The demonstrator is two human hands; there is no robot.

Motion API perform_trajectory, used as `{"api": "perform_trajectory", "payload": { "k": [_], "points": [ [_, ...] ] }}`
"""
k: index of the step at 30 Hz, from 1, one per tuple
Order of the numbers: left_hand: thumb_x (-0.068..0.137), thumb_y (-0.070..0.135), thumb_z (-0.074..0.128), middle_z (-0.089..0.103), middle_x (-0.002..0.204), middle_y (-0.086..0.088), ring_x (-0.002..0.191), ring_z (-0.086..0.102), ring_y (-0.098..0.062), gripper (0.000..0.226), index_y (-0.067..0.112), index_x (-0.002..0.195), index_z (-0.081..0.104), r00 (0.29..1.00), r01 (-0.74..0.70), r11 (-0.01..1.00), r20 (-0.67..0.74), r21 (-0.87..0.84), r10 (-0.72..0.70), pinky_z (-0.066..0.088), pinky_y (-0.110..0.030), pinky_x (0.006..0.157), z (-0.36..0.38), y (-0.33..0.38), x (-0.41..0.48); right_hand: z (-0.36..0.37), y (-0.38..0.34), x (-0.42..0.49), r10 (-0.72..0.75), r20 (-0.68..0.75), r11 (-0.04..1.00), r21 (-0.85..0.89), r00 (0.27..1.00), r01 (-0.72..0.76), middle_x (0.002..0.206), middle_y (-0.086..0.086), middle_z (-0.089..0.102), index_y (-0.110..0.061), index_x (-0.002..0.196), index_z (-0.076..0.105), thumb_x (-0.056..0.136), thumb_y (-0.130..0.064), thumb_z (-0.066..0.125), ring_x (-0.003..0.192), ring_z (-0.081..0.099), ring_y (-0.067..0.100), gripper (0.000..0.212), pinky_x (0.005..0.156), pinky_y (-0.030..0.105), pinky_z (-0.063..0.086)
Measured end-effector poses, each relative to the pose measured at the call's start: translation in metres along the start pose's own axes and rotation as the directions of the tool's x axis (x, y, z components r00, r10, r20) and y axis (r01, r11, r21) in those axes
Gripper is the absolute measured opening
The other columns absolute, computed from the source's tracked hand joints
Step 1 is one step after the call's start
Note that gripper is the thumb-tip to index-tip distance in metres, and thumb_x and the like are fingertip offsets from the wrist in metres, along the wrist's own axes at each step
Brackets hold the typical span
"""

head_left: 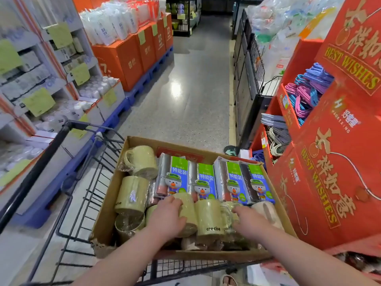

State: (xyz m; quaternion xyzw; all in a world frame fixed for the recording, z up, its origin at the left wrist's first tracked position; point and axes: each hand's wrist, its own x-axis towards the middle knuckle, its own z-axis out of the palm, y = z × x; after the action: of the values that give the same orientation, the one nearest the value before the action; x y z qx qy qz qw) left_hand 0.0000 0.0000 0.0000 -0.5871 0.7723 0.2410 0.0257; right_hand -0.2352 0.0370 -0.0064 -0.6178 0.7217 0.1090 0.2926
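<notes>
Reaching into cardboard box (pixel 107 203) on cart (pixel 86 182). Left hand (pixel 165 219) curls round wrapped mug (pixel 186 205) at near side, likely to lift it. Right hand (pixel 247 220) touches neighbouring mug (pixel 209 215), probably steadying it; cannot tell if it grips. Bag packs (pixel 206 178) stand packed behind.

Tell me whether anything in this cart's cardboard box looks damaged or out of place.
The cardboard box is torn and ragged at its near left corner. The wrapped mugs lie tumbled on their sides, unlike the packs lined up behind them. The left hand grips a green mug; the right hand touches another.
</notes>
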Motion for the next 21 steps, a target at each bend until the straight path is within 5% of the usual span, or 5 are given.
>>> {"api": "perform_trajectory", "payload": {
  "k": [15, 19, 21],
  "points": [
    [0.087, 0.052, 0.055, 0.044, 0.138, -0.008, 0.123, 0.048, -0.024, 0.069, 0.013, 0.141, 0.037, 0.906, 0.418, 0.881, 0.033, -0.220, -0.422, 0.041, -0.034, 0.100, 0.017, -0.001, 0.016, -0.001, 0.006, 0.037, 0.053, 0.109, 0.985, 0.158, 0.993, -0.070, 0.127, 0.003, 0.059, -0.015, 0.127, 0.052, 0.092, -0.034, 0.052, 0.115, 0.056, 0.020, 0.039, 0.092, 0.029, 0.044],
    [0.084, 0.056, 0.058, 0.060, 0.122, -0.008, 0.110, 0.058, -0.024, 0.064, 0.009, 0.128, 0.053, 0.850, 0.516, 0.782, 0.093, -0.350, -0.519, 0.047, -0.032, 0.093, 0.020, -0.005, 0.020, -0.002, 0.006, 0.038, 0.078, 0.133, 0.950, 0.291, 0.988, -0.114, 0.086, -0.003, 0.055, -0.020, 0.089, 0.050, 0.083, -0.026, 0.062, 0.078, 0.054, 0.014, 0.015, 0.069, 0.027, 0.045],
    [0.085, 0.057, 0.056, 0.062, 0.122, -0.010, 0.111, 0.058, -0.027, 0.064, 0.007, 0.125, 0.054, 0.823, 0.559, 0.745, 0.131, -0.364, -0.553, 0.047, -0.031, 0.093, 0.020, -0.005, 0.023, 0.000, 0.004, 0.039, 0.090, 0.137, 0.875, 0.463, 0.986, -0.144, 0.072, -0.002, 0.047, -0.019, 0.072, 0.041, 0.078, -0.017, 0.065, 0.062, 0.043, 0.013, 0.025, 0.053, 0.025, 0.035]
  ]
}}
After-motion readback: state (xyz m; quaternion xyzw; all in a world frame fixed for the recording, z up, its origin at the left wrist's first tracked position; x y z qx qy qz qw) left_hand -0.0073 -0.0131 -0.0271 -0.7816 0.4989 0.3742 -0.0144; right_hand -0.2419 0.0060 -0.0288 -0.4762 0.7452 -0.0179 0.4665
